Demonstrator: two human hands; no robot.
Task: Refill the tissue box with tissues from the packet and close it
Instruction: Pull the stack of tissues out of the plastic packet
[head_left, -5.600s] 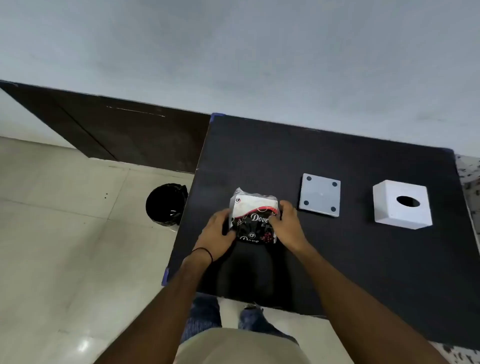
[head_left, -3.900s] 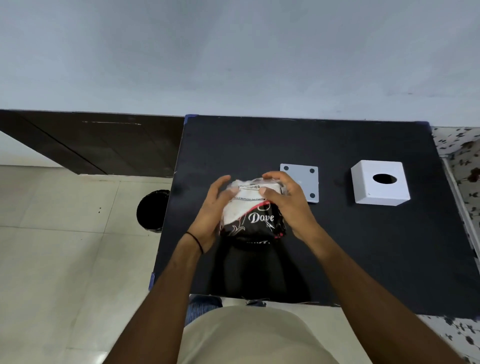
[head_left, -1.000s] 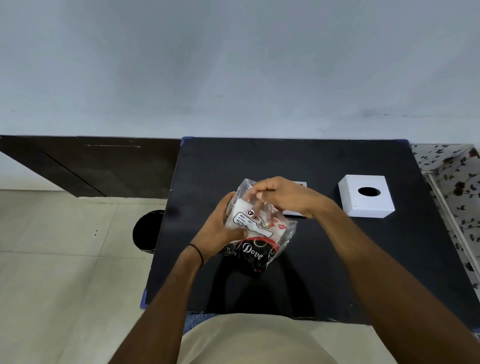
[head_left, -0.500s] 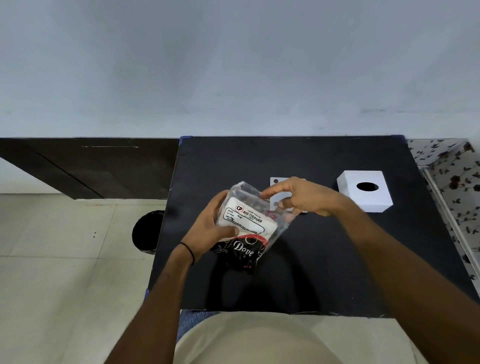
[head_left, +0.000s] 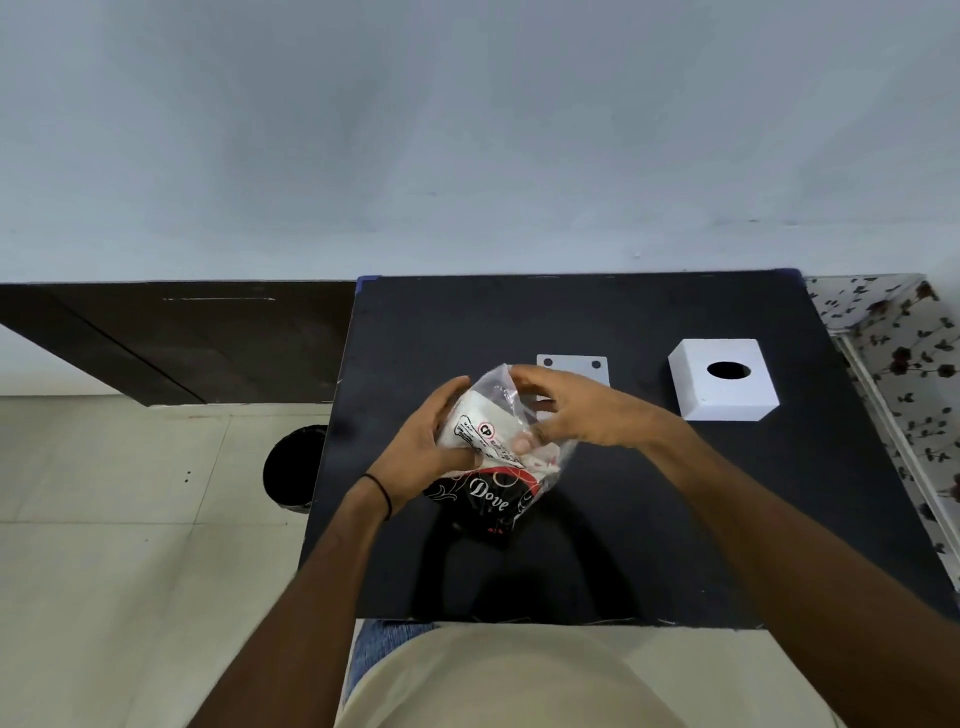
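Observation:
The tissue packet (head_left: 488, 488), clear plastic with a black "Dove" print and white tissues inside, is held tilted above the black table (head_left: 649, 509). My left hand (head_left: 426, 457) grips its left side. My right hand (head_left: 576, 410) pinches the clear plastic at the packet's upper right, fingers at its opening. The white tissue box (head_left: 722, 382), with a round hole on top, stands on the table to the right, apart from both hands. Its flat white base plate (head_left: 574, 366) lies behind my right hand, partly hidden.
A black bin (head_left: 291, 467) stands on the tiled floor left of the table. A dark wooden panel (head_left: 171, 338) runs along the wall at left. A floral-patterned surface (head_left: 904, 364) borders the table's right edge.
Both hands lifted the packet off the table and tilted it. My right hand shifted from on top of the packet to its upper right edge, pulling at the plastic.

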